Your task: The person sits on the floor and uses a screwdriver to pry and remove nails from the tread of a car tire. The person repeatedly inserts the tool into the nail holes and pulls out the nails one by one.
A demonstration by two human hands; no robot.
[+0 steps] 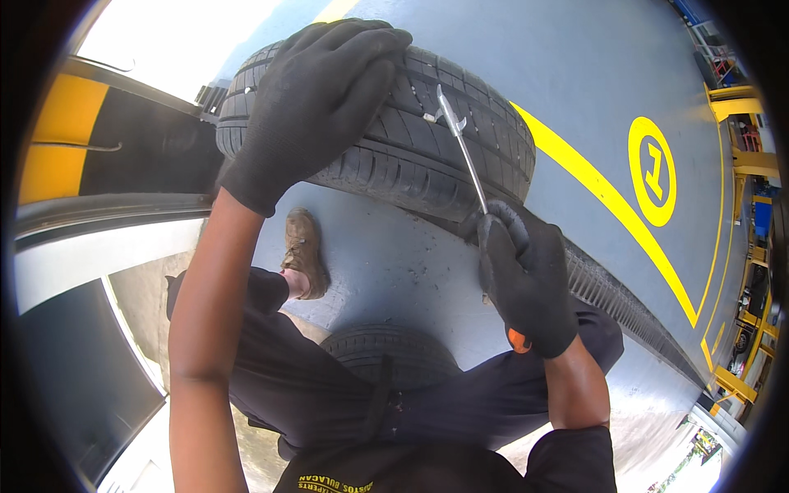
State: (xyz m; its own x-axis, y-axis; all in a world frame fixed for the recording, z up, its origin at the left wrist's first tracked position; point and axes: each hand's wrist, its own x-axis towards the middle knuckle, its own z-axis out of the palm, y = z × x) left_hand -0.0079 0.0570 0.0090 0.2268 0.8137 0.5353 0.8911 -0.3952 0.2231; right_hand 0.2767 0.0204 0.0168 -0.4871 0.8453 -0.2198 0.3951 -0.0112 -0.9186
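Note:
In front of me a black car tire (493, 135) stands upright, its grooved tread facing up toward me. Small white bits sit in several grooves. My left hand (316, 103), in a dark glove, is draped over the top left of the tread, its fingers close together and bent over the far side. My right hand (530, 279), also gloved, is closed around a slim metal pick (467, 156) with a barbed tip. The end of its orange handle shows below the palm. The pick's tip lies over the tread near a white bit; whether it touches is unclear.
Another tire (390, 349) lies below me between my legs. A brown shoe (302, 251) stands on the grey floor (378, 255). To the right run a drain grate (604, 292) and a yellow floor line (608, 193). A black-and-yellow panel (123, 131) borders the left.

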